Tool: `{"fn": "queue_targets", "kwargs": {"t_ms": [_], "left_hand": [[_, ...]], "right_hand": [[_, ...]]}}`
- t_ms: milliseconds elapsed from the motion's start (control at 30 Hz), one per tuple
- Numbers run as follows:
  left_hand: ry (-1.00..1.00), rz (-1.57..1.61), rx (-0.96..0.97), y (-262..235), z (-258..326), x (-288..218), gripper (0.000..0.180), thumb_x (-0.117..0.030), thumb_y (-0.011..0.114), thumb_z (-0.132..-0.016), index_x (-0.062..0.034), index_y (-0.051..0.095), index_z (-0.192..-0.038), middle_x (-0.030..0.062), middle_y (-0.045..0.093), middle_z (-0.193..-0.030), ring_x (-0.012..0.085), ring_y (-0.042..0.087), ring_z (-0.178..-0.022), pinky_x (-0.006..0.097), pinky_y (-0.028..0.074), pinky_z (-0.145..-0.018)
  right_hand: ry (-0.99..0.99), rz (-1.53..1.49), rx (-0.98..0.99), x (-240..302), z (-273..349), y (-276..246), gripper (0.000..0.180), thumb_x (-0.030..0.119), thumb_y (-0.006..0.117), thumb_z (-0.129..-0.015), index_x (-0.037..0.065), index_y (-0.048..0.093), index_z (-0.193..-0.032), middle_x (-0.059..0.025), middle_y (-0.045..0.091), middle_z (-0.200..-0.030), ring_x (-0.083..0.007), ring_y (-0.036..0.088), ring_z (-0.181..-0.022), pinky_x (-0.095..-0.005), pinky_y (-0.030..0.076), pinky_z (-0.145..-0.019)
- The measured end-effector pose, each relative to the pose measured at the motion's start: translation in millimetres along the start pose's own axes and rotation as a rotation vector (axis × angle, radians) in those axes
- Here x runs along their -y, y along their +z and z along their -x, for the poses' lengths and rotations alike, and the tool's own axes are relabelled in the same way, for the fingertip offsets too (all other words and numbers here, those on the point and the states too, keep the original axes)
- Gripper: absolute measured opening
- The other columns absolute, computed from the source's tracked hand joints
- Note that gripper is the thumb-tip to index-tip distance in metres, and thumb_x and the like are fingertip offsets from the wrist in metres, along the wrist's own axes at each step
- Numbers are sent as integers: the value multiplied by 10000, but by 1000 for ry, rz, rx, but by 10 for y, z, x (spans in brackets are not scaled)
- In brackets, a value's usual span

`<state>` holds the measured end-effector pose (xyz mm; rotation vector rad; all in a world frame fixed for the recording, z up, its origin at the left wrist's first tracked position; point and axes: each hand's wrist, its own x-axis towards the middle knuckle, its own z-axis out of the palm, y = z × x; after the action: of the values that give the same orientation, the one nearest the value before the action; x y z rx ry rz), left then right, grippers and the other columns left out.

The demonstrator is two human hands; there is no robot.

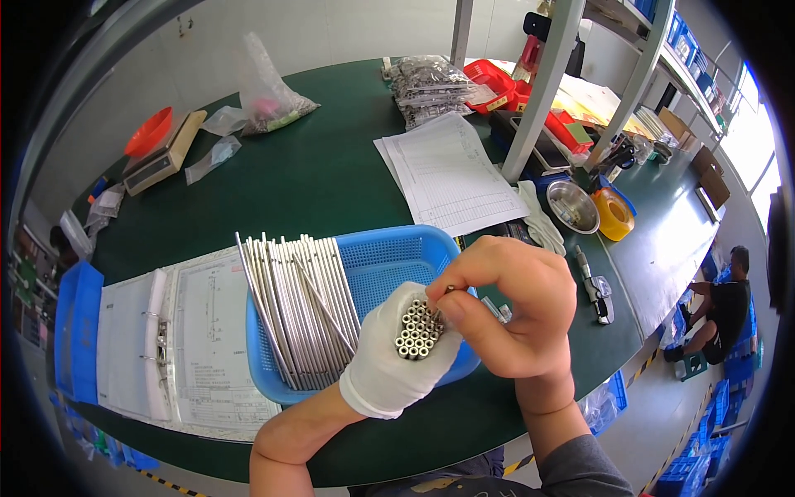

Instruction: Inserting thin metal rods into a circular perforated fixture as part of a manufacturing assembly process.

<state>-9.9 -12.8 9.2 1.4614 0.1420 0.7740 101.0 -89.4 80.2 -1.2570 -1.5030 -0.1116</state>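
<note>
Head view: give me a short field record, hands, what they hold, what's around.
left hand: gloved left hand grips a bundle of metal tubes, open ends facing the camera
right hand: bare right hand pinches a small pin at the top of the bundle
below the hands: blue basket with loose metal tubes laid side by side
left of basket: open ring binder
surface: green table
behind basket: printed sheets

Bright, even daylight — window glare right, fisheye-bent edges.
</note>
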Motion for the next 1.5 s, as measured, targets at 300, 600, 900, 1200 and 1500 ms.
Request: {"fn": "queue_targets", "kwargs": {"t_ms": [300,600,900,1200,1500], "left_hand": [[11,27,7,-2,7,29,215,-28,686,-782,-27,549,-948,56,596,-768,130,572,-653,261,458,-599],[-44,65,-13,10,4,72,212,-28,679,-777,-25,544,-940,78,591,-747,178,582,-637,279,459,-588],[-14,67,-6,29,21,148,213,-56,683,-777,-31,539,-933,91,594,-738,208,592,-632,295,460,-588],[-58,56,29,-17,12,204,219,-60,682,-778,-28,537,-939,92,596,-740,215,596,-640,302,461,-588],[10,46,-17,6,-5,61,228,-60,685,-774,-29,530,-938,96,597,-749,224,597,-643,307,461,-586]], "right_hand": [[-44,43,-9,24,13,16,100,-17,633,-664,6,637,-761,-73,648,-694,-191,612,-600,-269,479,-573],[-55,114,8,29,23,22,104,-28,621,-642,16,627,-735,-71,642,-686,-195,608,-590,-274,473,-558],[-94,144,9,18,20,24,121,-13,625,-621,35,635,-732,-55,643,-687,-199,605,-586,-279,473,-565],[-86,103,-14,-16,31,83,127,-47,616,-646,8,630,-760,-76,649,-706,-204,615,-611,-276,485,-585],[-48,52,-9,-25,19,108,114,-60,603,-680,-12,617,-782,-89,653,-716,-191,613,-621,-273,491,-596]]}}
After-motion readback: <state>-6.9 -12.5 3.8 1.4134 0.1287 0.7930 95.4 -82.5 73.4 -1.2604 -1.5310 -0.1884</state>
